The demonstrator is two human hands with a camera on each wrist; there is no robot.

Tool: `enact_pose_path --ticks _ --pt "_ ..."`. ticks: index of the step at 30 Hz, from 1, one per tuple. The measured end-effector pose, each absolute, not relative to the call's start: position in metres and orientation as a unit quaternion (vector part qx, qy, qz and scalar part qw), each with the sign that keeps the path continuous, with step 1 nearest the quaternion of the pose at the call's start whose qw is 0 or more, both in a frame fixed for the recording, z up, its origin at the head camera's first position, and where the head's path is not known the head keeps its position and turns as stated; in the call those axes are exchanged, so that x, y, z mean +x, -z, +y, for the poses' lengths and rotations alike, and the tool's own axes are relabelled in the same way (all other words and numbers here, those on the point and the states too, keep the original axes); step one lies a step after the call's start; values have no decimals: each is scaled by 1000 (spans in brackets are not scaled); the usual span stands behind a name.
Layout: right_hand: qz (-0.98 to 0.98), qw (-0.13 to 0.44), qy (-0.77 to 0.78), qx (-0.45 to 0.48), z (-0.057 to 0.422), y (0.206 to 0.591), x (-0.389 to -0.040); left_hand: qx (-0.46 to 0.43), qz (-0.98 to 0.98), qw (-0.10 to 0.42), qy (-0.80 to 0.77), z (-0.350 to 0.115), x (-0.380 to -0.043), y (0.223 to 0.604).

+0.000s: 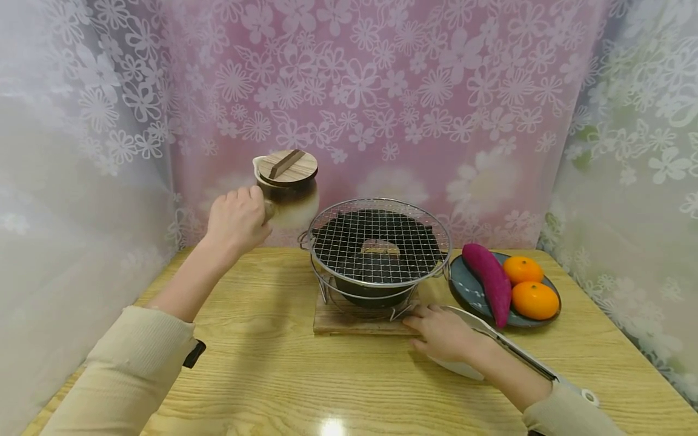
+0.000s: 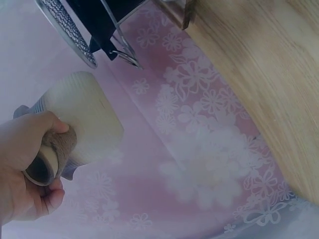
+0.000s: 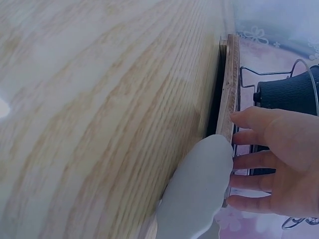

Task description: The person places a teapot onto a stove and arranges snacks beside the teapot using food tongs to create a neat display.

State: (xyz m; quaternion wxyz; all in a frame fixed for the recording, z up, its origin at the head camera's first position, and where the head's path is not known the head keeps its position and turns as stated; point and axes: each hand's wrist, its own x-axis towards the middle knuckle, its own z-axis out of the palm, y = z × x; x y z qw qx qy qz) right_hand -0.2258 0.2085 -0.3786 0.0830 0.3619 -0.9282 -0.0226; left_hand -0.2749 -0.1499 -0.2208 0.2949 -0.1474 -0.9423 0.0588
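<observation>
My left hand (image 1: 238, 219) grips the side handle (image 2: 64, 141) of a brown and cream ceramic teapot (image 1: 297, 209), raised above the table at the left of the grill. Its round wooden lid (image 1: 289, 166) is on. In the left wrist view, the thumb and fingers wrap the handle, which has brown cord around it. My right hand (image 1: 444, 333) has its fingers extended at the front right corner of a wooden board (image 1: 349, 325). Under that hand lie light grey tongs (image 3: 199, 184), partly hidden by palm and forearm.
On the board stands a black tabletop stove (image 1: 376, 298) in a wire stand, topped by a round wire mesh (image 1: 380, 266). A dark plate (image 1: 463, 284) at the right bears a purple sweet potato (image 1: 491, 284) and two oranges (image 1: 535, 300). Flowered curtains (image 1: 376, 91) surround the wooden table (image 1: 262, 375).
</observation>
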Motion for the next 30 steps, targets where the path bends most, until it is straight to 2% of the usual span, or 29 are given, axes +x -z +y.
enact_pose_path --ticks 9,18,30 --pt "-922 99 37 372 209 378 -227 -142 -950 269 -64 -139 -277 213" --pt "-928 79 32 362 209 376 -223 -149 -952 258 -71 -120 -277 211" --pt "-928 83 28 362 209 376 -221 -157 -956 237 -76 -104 -277 211"
